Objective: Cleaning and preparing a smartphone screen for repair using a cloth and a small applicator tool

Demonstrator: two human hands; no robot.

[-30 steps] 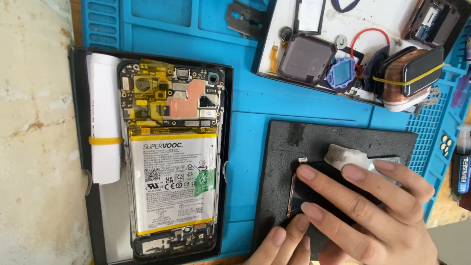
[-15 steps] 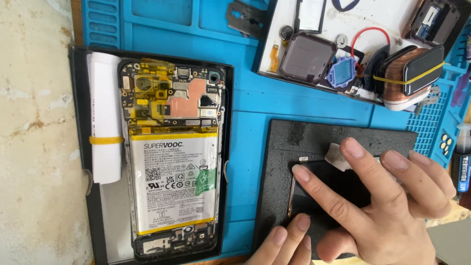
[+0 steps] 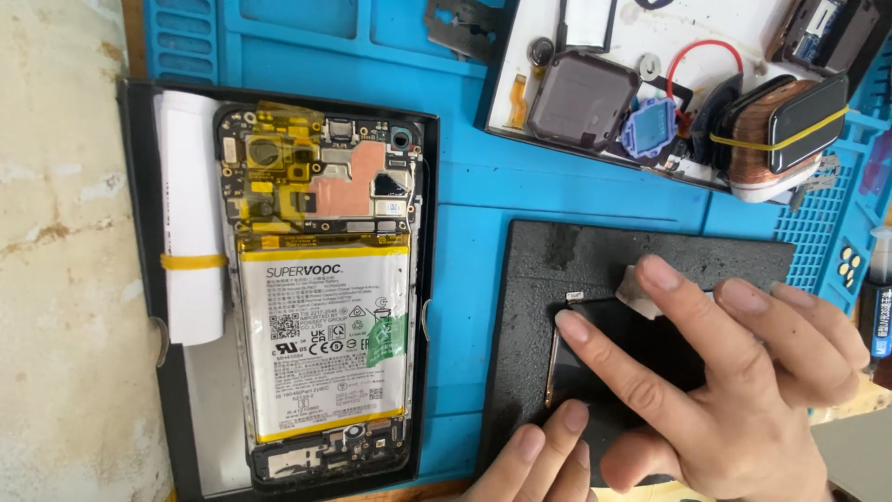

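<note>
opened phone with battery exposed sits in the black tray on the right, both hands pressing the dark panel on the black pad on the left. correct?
Sides are swapped. In the head view the opened phone lies in the black tray on the left, and the black pad is on the right. There the right hand and left hand rest on the dark panel, as you said.

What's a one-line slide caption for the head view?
Right hand presses a dark phone panel on a black pad; left hand steadies; opened phone alongside.
</note>
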